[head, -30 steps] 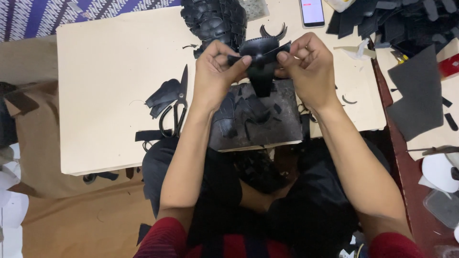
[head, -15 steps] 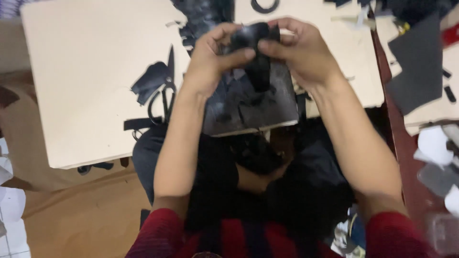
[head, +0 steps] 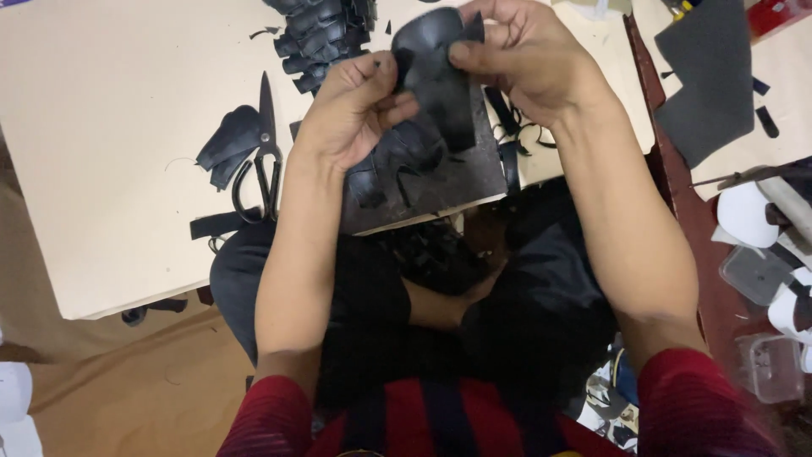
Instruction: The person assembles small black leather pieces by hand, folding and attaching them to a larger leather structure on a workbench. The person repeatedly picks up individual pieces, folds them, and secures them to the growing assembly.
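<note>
Both hands are raised over the far edge of a dark board [head: 457,182] and grasp one curved piece of black leather [head: 436,72] between them. The left hand [head: 351,110] pinches the piece's left edge, its fingers [head: 385,72] curled and the thumb pressed against the leather's face. The right hand [head: 524,55] grips the upper right edge, with its fingers [head: 486,51] folded over the top. The leather hangs down from the fingers toward the board, which lies on the pale worktop [head: 110,127] and partly overhangs its near edge. Just below the left fingers, smaller black cut pieces [head: 393,165] lie on the board. Left of the left hand, black scissors [head: 262,156] rest on the worktop beside a leaf-shaped leather offcut [head: 227,140]. Beyond the left fingers sits a heap of black leather parts [head: 326,34]. Well right of the right hand lies a dark grey sheet [head: 706,76].
</note>
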